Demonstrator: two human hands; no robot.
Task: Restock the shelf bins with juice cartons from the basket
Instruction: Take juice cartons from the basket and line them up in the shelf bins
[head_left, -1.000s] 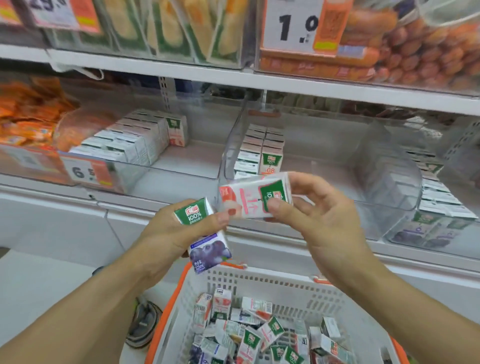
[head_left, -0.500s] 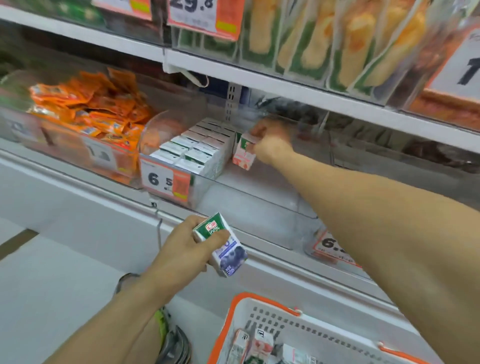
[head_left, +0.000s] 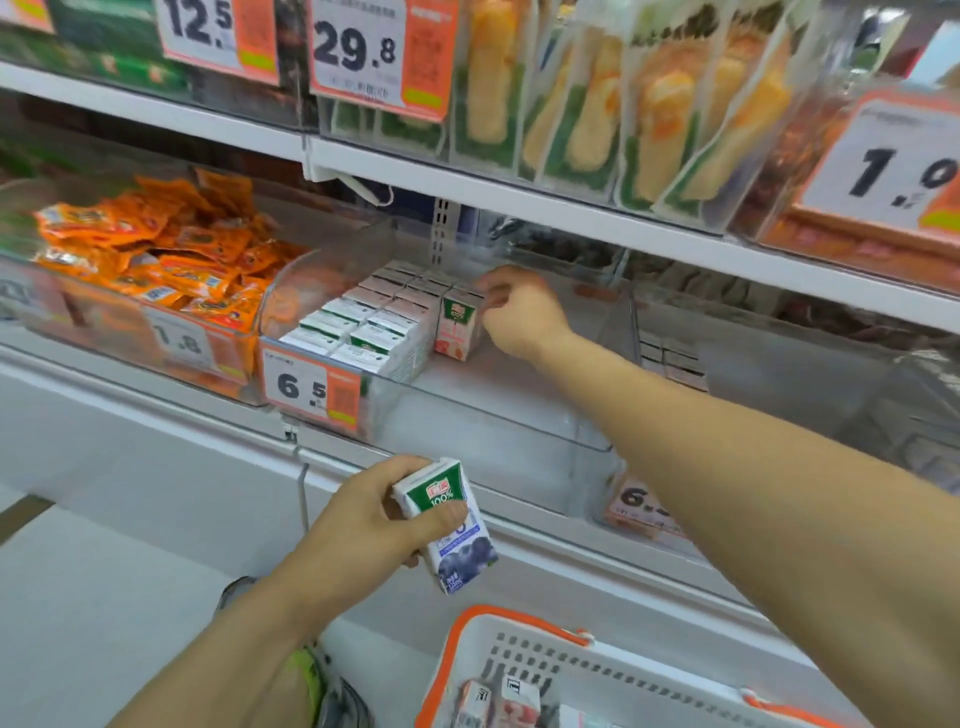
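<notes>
Fingers (head_left: 488, 291) of the right hand (head_left: 519, 317) pinch the top of a pink juice box (head_left: 460, 330), which stands in the clear bin (head_left: 483, 441) touching the right side of the rows of boxes (head_left: 374, 327), near the bin's back edge. To do this well, I think the hand should push it flat against the row and stand it straight before letting go. Left hand (head_left: 363, 525) is closed around a blueberry juice box (head_left: 452, 525), held below the bin's front edge, above the basket (head_left: 524, 631).
</notes>
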